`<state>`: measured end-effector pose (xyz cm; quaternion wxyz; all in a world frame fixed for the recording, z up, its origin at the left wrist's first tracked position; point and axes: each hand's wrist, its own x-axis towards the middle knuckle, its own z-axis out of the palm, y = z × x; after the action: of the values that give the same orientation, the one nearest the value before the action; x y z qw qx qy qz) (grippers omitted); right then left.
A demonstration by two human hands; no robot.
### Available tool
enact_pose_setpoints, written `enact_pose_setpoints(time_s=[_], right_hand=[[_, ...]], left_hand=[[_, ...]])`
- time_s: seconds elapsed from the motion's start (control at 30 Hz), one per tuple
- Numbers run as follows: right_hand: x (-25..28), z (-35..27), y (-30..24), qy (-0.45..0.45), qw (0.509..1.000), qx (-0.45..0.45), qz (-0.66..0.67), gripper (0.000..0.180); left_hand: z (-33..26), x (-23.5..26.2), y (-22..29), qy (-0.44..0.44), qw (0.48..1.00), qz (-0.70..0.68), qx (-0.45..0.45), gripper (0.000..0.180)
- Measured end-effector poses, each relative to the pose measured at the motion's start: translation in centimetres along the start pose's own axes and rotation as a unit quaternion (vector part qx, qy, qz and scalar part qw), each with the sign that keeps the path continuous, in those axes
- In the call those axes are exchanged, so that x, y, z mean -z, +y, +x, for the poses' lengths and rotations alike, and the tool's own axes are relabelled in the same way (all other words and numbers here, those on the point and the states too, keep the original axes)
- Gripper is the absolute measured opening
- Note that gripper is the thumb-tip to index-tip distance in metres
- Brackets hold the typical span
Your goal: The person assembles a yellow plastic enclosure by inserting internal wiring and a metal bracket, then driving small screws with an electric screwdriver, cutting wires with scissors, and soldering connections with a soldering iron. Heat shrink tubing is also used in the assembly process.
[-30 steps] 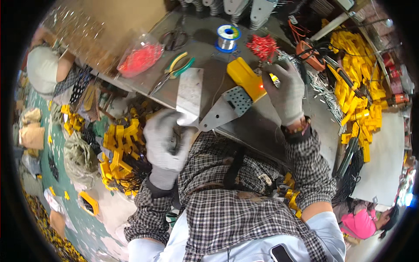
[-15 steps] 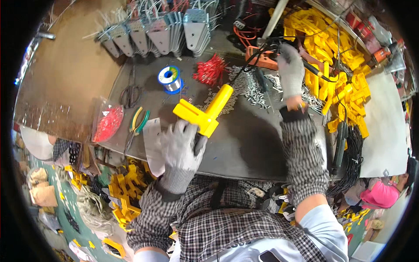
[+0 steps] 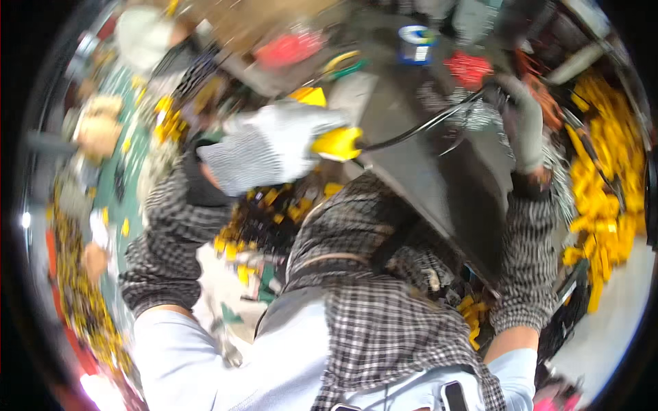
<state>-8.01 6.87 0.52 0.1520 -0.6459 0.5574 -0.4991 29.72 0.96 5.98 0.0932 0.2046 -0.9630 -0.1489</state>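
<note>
My left hand (image 3: pixel 277 140), in a pale knit glove and blurred by motion, is closed around a yellow plastic housing (image 3: pixel 336 144) beyond the left part of the table edge. A black cable (image 3: pixel 428 125) runs from the housing's right end across to my right hand (image 3: pixel 522 123). That hand, also gloved, is raised over the table with its fingers curled on the cable. Small metal pieces (image 3: pixel 473 116) lie beneath it, and red small parts (image 3: pixel 468 70) lie just beyond.
A blue-rimmed wire spool (image 3: pixel 416 45) stands at the back. Green-and-yellow-handled pliers (image 3: pixel 344 64) and a bag of red pieces (image 3: pixel 289 49) are left of it. Yellow housings (image 3: pixel 603 185) are heaped at the right. More yellow parts (image 3: pixel 250 236) lie below the table edge.
My view has swung left. My left hand has carried the yellow housing left, off the table's edge. My right hand has come away from the orange block and now holds the cable.
</note>
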Motion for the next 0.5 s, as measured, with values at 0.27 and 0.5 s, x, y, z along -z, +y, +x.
enact_pose_setpoints(time_s=[0.27, 0.5], right_hand=[[-26.4, -12.8, -12.4, -0.448, 0.861, 0.168, -0.173, 0.019], [-19.7, -12.0, -11.6, -0.439, 0.892, 0.018, -0.103, 0.031]], left_hand=[[-26.1, -5.5, -7.8, -0.169, 0.823, 0.275, 0.467, 0.092], [4.8, -6.1, -0.5, 0.297, 0.937, -0.180, 0.030, 0.035]])
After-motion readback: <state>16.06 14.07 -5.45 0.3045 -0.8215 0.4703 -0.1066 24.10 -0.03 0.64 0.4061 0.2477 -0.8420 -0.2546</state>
